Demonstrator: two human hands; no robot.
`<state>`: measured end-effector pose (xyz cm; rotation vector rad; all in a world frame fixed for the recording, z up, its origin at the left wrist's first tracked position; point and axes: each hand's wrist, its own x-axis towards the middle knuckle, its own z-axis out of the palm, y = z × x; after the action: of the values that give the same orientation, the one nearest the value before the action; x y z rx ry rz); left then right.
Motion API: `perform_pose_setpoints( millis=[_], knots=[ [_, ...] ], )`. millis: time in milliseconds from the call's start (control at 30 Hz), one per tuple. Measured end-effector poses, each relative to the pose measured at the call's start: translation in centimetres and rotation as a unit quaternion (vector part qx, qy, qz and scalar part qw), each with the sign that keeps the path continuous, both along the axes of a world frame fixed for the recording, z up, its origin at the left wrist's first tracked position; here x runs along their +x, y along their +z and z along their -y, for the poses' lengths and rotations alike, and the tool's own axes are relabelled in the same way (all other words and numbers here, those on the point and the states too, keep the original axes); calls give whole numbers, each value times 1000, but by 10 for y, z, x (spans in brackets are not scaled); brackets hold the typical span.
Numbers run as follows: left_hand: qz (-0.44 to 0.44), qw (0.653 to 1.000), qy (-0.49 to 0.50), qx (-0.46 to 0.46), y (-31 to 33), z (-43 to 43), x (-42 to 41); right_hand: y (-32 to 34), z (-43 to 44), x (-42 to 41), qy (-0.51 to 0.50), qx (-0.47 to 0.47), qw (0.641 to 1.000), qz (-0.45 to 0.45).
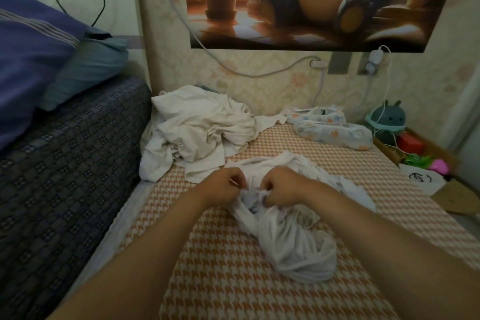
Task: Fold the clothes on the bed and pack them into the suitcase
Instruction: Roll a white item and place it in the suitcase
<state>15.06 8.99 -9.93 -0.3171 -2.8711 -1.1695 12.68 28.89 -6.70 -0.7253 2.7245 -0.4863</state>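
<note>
A crumpled white garment (pixel 293 239) lies bunched on the orange houndstooth bed (pixel 233 280) in front of me. My left hand (pixel 223 186) and my right hand (pixel 281 186) sit close together at its upper edge, both pinching the cloth. Behind them a heap of cream-white clothes (pixel 200 132) is piled against the wall on the left. A pale garment with small coloured prints (pixel 332 130) lies at the far right of the bed. No suitcase is in view.
A dark patterned sofa arm (pixel 65 169) with blue pillows (pixel 33 60) borders the bed on the left. Cables (pixel 259 74) hang along the wall. At the right edge stands a box (pixel 428 153) with a teal plush toy (pixel 387 122) and small items.
</note>
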Motion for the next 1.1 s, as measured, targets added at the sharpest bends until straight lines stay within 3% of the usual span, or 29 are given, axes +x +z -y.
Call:
perform_pose_setpoints(
  millis=[100, 200, 300, 367, 433, 500, 533, 600, 667, 700, 800, 867, 933, 967, 1033, 1100],
  knots=[
    [32, 998, -34, -39, 4, -10, 16, 6, -19, -15, -78, -46, 995, -33],
    [33, 987, -84, -136, -3, -15, 20, 3, -34, -18, -171, 54, 978, -104],
    [-69, 975, -50, -204, -10, -15, 13, -2, -36, -10, -158, 170, 948, -217],
    [-157, 972, 14, -175, -8, -15, 8, -4, -31, -5, -82, 55, 960, -262],
    [-194, 968, 91, -131, 4, -15, 7, 0, -23, 0, -27, -110, 978, -174],
    [-191, 962, 157, -115, 19, -9, 5, 0, -14, 1, -9, -155, 987, -43],
    [-174, 962, 195, -81, 25, -3, 4, -1, -10, 1, 9, -131, 991, -11],
    [-130, 942, 296, 92, 34, 13, 0, -7, -7, -1, 56, -50, 997, -14],
    [-70, 865, 368, 335, 39, 32, -2, -13, -4, -5, 89, 63, 989, -98],
    [-42, 832, 403, 378, 37, 45, -2, -15, -2, -7, 105, 93, 978, -154],
    [-98, 901, 408, 110, 16, 62, 3, -18, 3, -10, 138, 97, 957, -234],
    [-172, 945, 279, 9, 7, 49, 7, -21, 2, -10, 124, 88, 960, -234],
    [-154, 973, 125, -116, -2, 33, 8, -26, 1, -11, 81, 39, 960, -265],
    [-124, 968, 74, -205, -9, 27, 8, -28, 1, -10, 44, 13, 954, -296],
    [-56, 947, 65, -311, -23, 25, 2, -29, 0, -11, -58, 30, 940, -336],
    [-7, 946, 73, -316, -28, 31, -7, -28, -4, -17, -144, 101, 950, -257]
  ],
)
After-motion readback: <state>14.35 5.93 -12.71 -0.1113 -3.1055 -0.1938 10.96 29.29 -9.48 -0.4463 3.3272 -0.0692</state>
